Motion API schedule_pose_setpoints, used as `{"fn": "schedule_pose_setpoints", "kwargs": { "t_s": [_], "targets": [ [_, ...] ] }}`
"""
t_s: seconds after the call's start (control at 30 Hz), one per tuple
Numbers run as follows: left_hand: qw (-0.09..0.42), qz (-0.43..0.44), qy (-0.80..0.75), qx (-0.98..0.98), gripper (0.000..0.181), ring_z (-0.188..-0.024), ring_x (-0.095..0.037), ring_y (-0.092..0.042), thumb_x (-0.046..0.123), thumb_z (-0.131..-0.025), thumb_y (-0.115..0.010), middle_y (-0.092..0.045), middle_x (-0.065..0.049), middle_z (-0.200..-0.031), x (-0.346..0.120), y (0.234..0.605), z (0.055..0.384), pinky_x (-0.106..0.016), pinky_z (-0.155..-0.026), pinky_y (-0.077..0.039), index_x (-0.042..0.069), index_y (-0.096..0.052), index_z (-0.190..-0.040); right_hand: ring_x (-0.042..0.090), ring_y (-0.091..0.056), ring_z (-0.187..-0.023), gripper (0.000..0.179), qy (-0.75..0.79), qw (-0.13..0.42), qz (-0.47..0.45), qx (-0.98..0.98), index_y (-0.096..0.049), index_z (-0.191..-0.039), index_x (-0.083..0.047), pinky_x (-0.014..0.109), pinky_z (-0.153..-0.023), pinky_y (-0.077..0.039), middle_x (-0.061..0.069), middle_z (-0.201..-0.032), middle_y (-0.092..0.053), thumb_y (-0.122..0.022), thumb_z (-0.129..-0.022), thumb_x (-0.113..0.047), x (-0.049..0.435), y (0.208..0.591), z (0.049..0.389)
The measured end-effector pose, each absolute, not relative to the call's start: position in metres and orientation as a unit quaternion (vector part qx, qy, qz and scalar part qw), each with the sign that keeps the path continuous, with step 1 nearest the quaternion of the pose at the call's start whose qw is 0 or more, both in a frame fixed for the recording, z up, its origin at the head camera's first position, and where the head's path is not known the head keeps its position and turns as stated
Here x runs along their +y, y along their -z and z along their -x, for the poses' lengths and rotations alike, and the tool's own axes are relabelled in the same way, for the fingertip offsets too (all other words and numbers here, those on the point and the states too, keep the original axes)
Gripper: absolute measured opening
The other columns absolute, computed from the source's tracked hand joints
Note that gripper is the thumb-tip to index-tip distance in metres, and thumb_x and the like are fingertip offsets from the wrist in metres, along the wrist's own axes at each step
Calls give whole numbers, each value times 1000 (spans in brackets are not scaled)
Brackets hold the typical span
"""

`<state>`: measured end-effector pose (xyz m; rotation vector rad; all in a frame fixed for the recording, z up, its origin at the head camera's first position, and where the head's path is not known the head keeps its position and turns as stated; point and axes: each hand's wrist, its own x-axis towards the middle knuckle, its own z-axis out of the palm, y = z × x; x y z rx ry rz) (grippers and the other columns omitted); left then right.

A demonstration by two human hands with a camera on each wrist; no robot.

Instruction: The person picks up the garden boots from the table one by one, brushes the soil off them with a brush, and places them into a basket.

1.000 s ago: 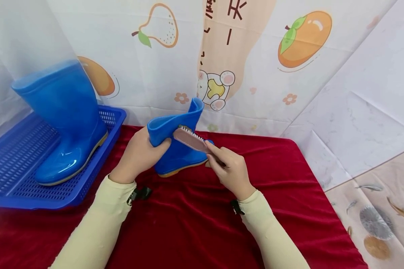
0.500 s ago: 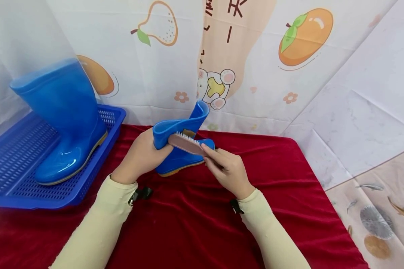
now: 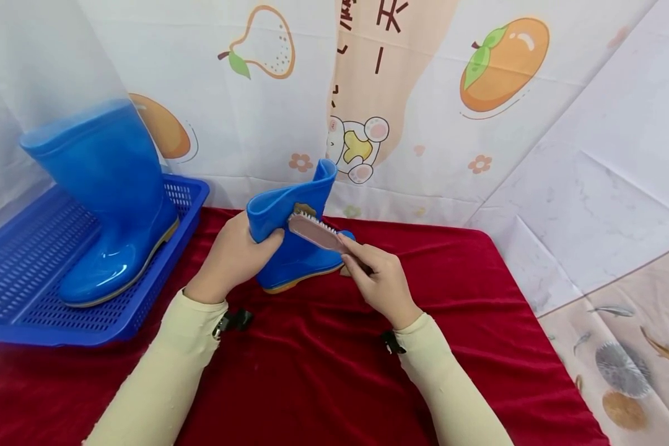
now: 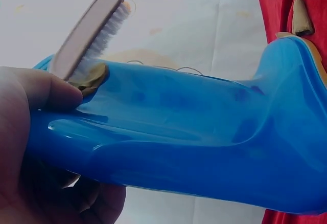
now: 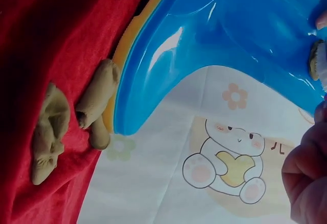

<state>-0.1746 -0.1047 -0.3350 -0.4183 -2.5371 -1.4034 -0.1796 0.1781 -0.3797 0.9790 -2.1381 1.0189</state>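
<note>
In the head view, my left hand grips the upper shaft of a blue rain boot, its thumb on the outside near the rim. The boot stands tilted on the red cloth, its opening squeezed narrow. A brown, clay-like patch clings to the shaft below the rim. My right hand pinches the handle of a scrub brush, whose white bristles face the boot at the patch's lower edge. In the left wrist view, the bristles meet or nearly meet the patch. Fingers behind the shaft are partly hidden.
A second blue rain boot stands in a blue perforated basket at the left. Brown clay-like lumps lie on the red cloth by the held boot's toe. A printed white curtain hangs behind.
The brush first slid down and left off the patch, then came back up and right. The boot's top swung right, then back left. Both hands kept their holds.
</note>
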Motion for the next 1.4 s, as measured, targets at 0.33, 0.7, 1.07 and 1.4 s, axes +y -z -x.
{"fn": "schedule_pose_setpoints", "kwargs": {
  "t_s": [0.33,0.7,1.07,1.4],
  "targets": [
    [91,162,476,-859,48,-120,-40,-65,19,-98,-66,-65,-16,-136,-103,337,174,-64,-104,-48,5,-54,-143,5,-49,-55,48,-400,327,-398,-758,-71,-133,-9,19,-51,-38,-2,-66,-60,-76,-87,5,177,375,175],
    [96,173,469,-861,49,-122,-40,-65,18,-99,-65,-64,-16,-137,-98,335,174,-64,-104,-48,5,-53,-144,7,-57,-58,42,-399,314,-378,-774,-71,-132,-6,20,-52,-39,0,-72,-68,-75,-91,2,176,374,176],
    [110,144,483,-857,50,-121,-44,-64,19,-99,-64,-63,-20,-138,-104,338,175,-66,-102,-48,2,-52,-144,3,-44,-51,41,-391,310,-354,-791,-70,-135,-10,19,-51,-39,0,-76,-69,-73,-94,-3,184,380,183],
    [112,172,477,-855,49,-119,-40,-66,17,-97,-68,-66,-16,-135,-98,337,176,-63,-104,-49,4,-55,-142,5,-48,-61,52,-381,299,-422,-766,-69,-136,-11,19,-54,-38,-3,-74,-63,-77,-87,4,181,377,177]
  ]
}}
